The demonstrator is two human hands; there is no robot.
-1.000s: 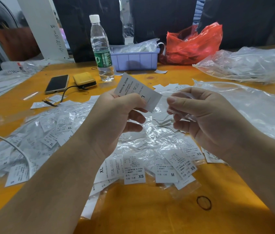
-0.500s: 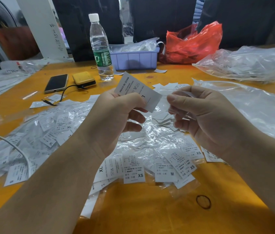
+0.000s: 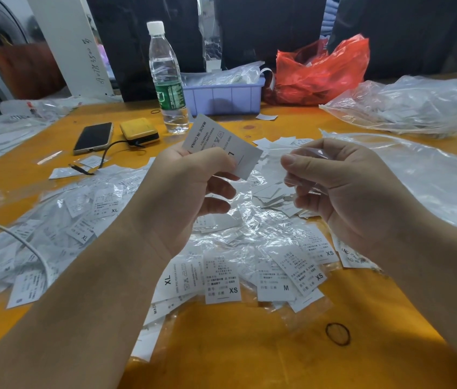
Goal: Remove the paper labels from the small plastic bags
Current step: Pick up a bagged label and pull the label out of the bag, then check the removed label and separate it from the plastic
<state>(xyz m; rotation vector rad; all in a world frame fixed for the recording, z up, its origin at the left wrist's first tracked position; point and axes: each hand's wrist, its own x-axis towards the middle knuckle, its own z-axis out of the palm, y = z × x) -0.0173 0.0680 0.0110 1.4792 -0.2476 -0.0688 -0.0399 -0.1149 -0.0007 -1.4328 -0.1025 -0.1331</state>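
Your left hand pinches a white paper label between thumb and forefinger, the other fingers loosely curled below it. Your right hand pinches a small clear plastic bag in the same way, thumb on top, the film crumpled against the fingers.

Compared with a second ago, little has moved: the label and the bag were already apart then, and they remain apart, with a narrow gap between the label's lower corner and your right thumb. The right hand has drawn its bag in slightly tighter. This suggests the label is fully out of its bag and this piece is finished; what remains is to put both down and take another.

The label sits just in front of the water bottle, below and to the right of its base in the view. Its long axis runs diagonally, from an upper end near the bottle down to a lower end pointing toward your right hand. The printed face is toward you, with "MADE IN CHINA" along the upper end and a size letter "L" near your thumb.

In front of the bottle, beneath both hands, lies a heap of bagged labels on the orange table, many still to do.
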